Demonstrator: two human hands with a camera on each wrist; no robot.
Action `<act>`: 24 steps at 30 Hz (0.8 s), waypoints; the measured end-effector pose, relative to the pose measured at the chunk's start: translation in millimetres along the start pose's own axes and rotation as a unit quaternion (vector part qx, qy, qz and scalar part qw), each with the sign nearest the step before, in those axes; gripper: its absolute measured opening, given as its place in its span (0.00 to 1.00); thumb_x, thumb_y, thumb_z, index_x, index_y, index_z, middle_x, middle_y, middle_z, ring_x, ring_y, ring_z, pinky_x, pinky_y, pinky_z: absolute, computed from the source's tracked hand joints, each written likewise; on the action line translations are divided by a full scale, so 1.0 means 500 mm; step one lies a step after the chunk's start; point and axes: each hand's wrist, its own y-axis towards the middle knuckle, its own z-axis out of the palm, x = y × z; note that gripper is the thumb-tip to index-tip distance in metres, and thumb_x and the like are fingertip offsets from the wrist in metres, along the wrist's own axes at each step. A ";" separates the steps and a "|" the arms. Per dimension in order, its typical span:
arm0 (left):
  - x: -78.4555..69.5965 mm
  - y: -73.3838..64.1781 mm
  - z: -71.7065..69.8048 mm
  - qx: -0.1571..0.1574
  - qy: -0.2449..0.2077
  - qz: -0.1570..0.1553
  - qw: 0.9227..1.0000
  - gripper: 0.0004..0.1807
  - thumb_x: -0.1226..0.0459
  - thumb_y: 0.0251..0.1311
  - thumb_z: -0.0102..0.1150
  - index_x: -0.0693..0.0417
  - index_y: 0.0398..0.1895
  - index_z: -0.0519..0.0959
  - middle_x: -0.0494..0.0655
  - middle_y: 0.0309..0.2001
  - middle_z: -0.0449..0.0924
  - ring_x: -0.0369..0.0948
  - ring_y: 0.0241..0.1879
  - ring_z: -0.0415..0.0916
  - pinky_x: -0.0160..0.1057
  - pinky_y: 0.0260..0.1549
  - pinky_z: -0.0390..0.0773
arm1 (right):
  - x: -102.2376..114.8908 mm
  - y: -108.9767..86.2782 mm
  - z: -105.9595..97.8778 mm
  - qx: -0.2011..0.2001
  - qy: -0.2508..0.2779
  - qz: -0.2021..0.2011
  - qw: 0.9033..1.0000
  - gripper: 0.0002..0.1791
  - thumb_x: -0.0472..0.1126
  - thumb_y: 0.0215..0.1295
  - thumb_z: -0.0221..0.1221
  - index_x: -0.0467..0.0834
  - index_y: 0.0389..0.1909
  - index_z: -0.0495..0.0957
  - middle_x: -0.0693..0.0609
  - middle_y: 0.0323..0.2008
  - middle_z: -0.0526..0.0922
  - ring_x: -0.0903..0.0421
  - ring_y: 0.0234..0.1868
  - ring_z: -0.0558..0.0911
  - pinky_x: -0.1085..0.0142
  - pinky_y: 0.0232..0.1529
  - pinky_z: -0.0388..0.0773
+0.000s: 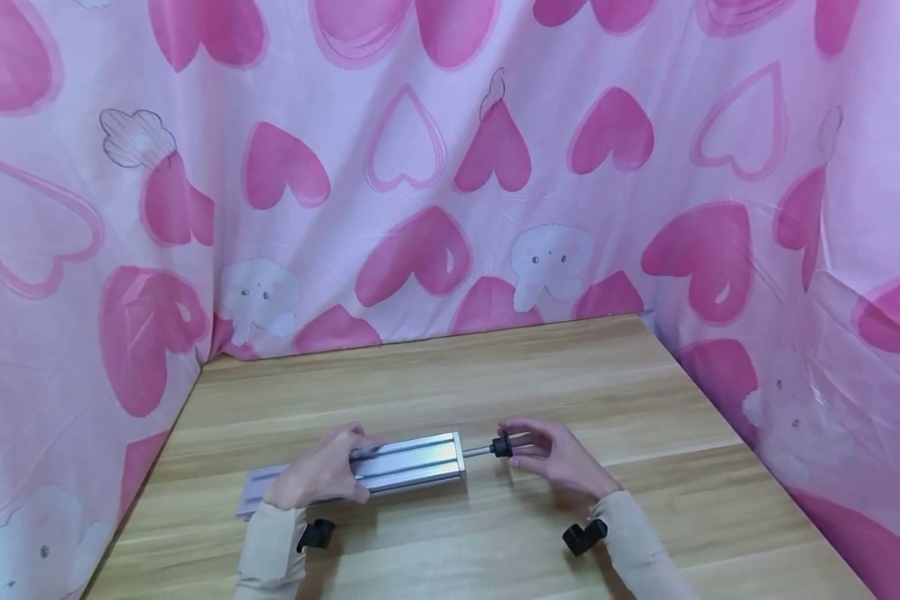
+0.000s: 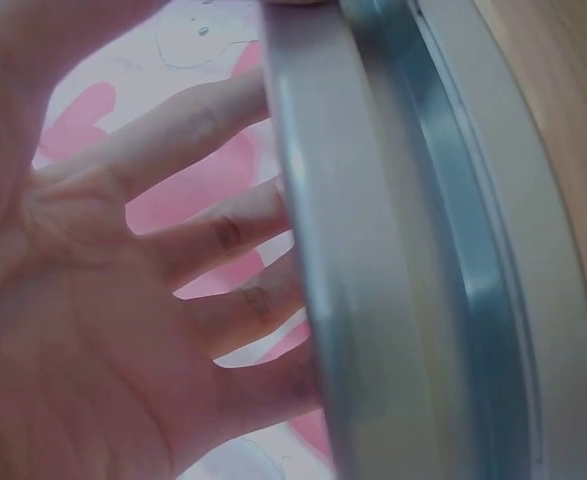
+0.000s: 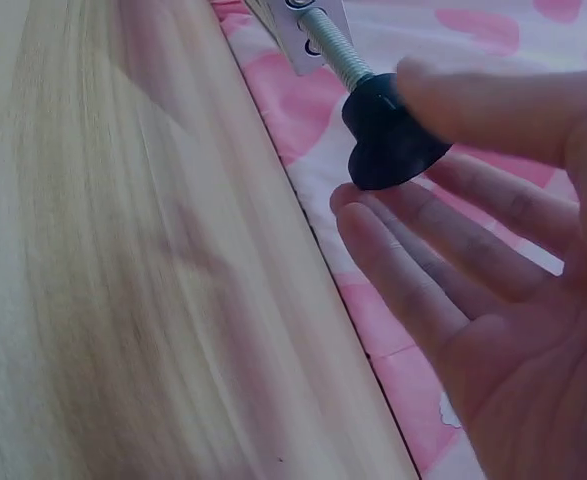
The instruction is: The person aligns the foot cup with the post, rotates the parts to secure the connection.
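A silver aluminium profile (image 1: 420, 461) with long grooves lies tilted across the middle of the head view. My left hand (image 1: 321, 472) grips it from above near its middle, thumb on the near side and fingers along the far side. From the profile's right end plate (image 3: 308, 42) sticks out a threaded rod (image 3: 335, 48) tipped by a black levelling foot (image 3: 393, 140). The thumb and fingers of my right hand (image 1: 561, 457) pinch this foot by its wide base. In the left wrist view the fingertips disappear behind the profile's edge.
Below everything is a wood-grain table (image 1: 435, 546). A pink heart-print cloth (image 1: 420, 200) hangs along its back and both sides. Black wrist mounts (image 1: 585, 537) are worn at both sleeves, low over the table.
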 end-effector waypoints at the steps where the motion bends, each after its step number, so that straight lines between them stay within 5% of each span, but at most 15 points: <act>1: 0.000 0.000 0.000 0.001 -0.001 -0.002 1.000 0.42 0.68 0.32 0.79 0.57 0.62 0.80 0.45 0.43 0.76 0.41 0.39 0.70 0.33 0.37 0.72 | 0.000 0.001 0.000 0.002 0.006 -0.006 1.000 0.32 0.35 0.63 0.66 0.38 0.68 0.71 0.35 0.64 0.76 0.46 0.61 0.82 0.68 0.59 0.77; 4: 0.001 0.001 -0.001 0.004 -0.002 -0.001 1.000 0.42 0.68 0.32 0.78 0.57 0.62 0.80 0.46 0.43 0.76 0.41 0.39 0.69 0.33 0.36 0.72 | -0.001 0.004 0.000 0.002 0.003 -0.015 1.000 0.30 0.33 0.62 0.66 0.37 0.66 0.73 0.34 0.61 0.78 0.48 0.58 0.83 0.68 0.57 0.78; 12: 0.002 0.004 0.002 0.004 -0.001 0.001 1.000 0.43 0.68 0.32 0.78 0.57 0.62 0.80 0.45 0.42 0.74 0.41 0.38 0.69 0.33 0.35 0.71 | -0.008 0.004 -0.001 -0.020 -0.075 0.007 0.997 0.25 0.47 0.68 0.63 0.39 0.61 0.78 0.43 0.53 0.85 0.55 0.51 0.86 0.70 0.54 0.79; 24: 0.001 0.001 0.008 -0.001 -0.002 0.013 1.000 0.42 0.68 0.30 0.78 0.59 0.61 0.81 0.46 0.42 0.75 0.41 0.39 0.69 0.33 0.37 0.72 | -0.017 0.012 0.007 -0.004 -0.041 0.027 0.999 0.21 0.47 0.75 0.55 0.33 0.52 0.81 0.39 0.36 0.88 0.46 0.35 0.88 0.59 0.39 0.85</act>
